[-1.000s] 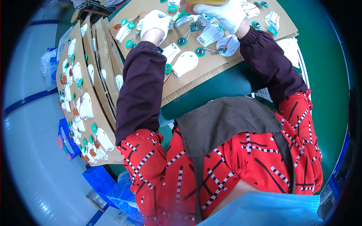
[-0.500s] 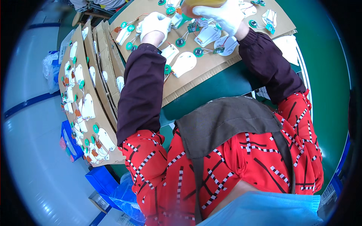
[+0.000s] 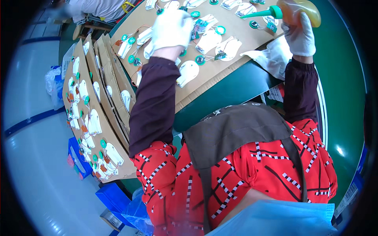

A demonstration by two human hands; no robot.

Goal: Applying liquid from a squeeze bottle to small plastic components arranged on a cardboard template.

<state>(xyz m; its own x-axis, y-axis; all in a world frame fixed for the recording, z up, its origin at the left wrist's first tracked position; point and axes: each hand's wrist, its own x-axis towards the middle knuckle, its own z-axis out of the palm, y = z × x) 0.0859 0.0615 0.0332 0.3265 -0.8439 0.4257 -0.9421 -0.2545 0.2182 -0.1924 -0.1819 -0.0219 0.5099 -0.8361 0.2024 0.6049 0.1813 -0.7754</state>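
Observation:
My right hand (image 3: 300, 37), in a white glove, grips a squeeze bottle (image 3: 305, 11) of amber liquid. The bottle lies tilted on its side, and its long green nozzle (image 3: 258, 14) points left over the cardboard sheet (image 3: 183, 94). My left hand (image 3: 171, 30), gloved too, is over the left part of that sheet among white plastic shells; its fingers are blurred and hidden behind its back. Close to it lie a white shell (image 3: 208, 41) and a small green circuit board (image 3: 201, 23). Nearer me rests another rounded white shell (image 3: 188, 73) with a round green-rimmed part (image 3: 200, 60) beside it.
More cardboard sheets (image 3: 112, 67) lean at the left, the outermost (image 3: 108, 137) bearing several wired shells. A white cloth (image 3: 271, 59) hangs by the green table's edge (image 3: 346, 98). Blue bins (image 3: 112, 196) stand low at the left. Another person's sleeve (image 3: 98, 8) shows at the top left.
My right hand has swung right and toward me with the bottle, bringing its green nozzle into sight. My left hand has shifted slightly right. The cardboard sheet's near right corner has moved left, baring the cloth.

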